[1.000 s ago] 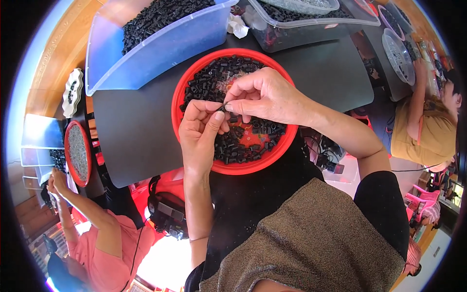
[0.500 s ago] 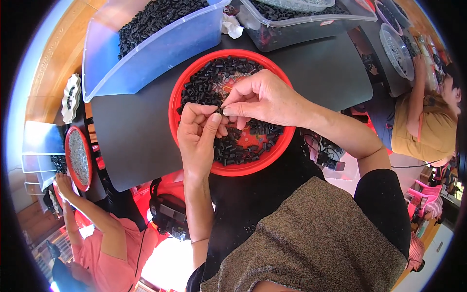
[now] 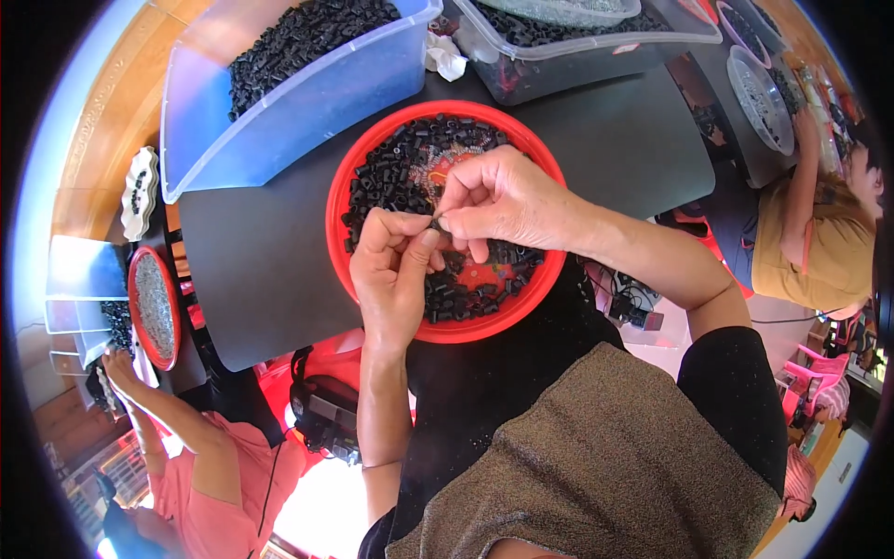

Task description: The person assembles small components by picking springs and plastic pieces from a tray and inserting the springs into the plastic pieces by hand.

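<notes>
No labels, signs or screens are seen. Two clear plastic storage tubs of small black pieces are noted at the far edge of the counter (image 3: 279, 279): one tub (image 3: 279, 102) at far left, a second tub (image 3: 577, 47) at far right.

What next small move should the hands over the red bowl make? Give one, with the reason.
Probably ease the fingertips together to seat the tiny piece. The left hand and right hand meet over the red bowl of small black pieces, pinching something small between them; it is too small to identify.
</notes>
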Tool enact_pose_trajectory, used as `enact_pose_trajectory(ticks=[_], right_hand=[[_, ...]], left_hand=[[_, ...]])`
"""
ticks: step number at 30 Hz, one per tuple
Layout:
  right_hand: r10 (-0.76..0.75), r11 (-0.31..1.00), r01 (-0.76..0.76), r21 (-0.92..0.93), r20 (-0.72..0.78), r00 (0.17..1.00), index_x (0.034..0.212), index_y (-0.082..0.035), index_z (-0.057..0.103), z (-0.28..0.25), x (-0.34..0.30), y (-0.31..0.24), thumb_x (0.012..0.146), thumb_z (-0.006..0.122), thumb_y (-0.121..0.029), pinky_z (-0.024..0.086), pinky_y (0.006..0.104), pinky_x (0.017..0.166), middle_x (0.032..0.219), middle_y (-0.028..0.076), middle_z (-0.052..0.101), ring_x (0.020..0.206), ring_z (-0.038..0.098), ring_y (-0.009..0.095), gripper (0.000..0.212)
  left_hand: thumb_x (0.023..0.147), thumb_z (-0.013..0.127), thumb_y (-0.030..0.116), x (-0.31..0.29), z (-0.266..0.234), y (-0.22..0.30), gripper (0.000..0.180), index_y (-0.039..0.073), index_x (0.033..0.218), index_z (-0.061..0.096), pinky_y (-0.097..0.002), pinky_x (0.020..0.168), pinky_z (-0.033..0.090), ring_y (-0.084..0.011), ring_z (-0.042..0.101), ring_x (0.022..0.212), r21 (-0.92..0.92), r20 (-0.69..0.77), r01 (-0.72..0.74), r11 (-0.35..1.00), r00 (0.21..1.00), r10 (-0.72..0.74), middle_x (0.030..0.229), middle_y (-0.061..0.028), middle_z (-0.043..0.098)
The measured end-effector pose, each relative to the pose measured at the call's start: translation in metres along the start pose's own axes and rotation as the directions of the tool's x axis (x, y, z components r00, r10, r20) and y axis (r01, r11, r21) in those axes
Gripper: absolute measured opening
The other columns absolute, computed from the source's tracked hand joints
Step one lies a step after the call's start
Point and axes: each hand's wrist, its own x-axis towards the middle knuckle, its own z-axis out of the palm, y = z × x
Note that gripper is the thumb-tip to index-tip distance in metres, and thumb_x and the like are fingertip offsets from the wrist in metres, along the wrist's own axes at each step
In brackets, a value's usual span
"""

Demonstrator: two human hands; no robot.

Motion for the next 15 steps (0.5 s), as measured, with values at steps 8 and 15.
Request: enact_pose_trajectory(ticks=[8, 15], right_hand=[[-0.042, 0.997, 0.037, -0.073, -0.072, 0.997, 0.083, 0.002, 0.059, 0.013, -0.002, 0.005, 0.087, 0.063, -0.004, 0.049, 0.0213, 0.049, 0.073, 0.006, 0.064, 0.055, 0.061, 0.009, 0.008], [-0.04, 0.999, 0.04, -0.004, -0.023, 0.999, 0.086, 0.002, 0.061, 0.005, -0.003, -0.003, 0.087, 0.064, -0.006, 0.048, 0.0217, 0.048, 0.073, 0.008, 0.063, 0.053, 0.058, 0.009, 0.009]], left_hand=[[0.093, 0.055, -0.005, -0.003, -0.002, -0.005, 0.009, 0.002, 0.1, 0.053, -0.0201, 0.06, 0.045, -0.0071, 0.056, 0.066, -0.069, -0.007, 0.041, 0.997, 0.999, -0.042, 0.08, -0.0037, 0.062], [0.098, 0.052, 0.007, -0.002, 0.003, 0.007, 0.008, 0.0, 0.097, 0.054, -0.0249, 0.061, 0.045, -0.0113, 0.056, 0.064, 0.256, 0.02, 0.016, 0.966, 1.0, -0.022, 0.075, -0.0062, 0.061]])
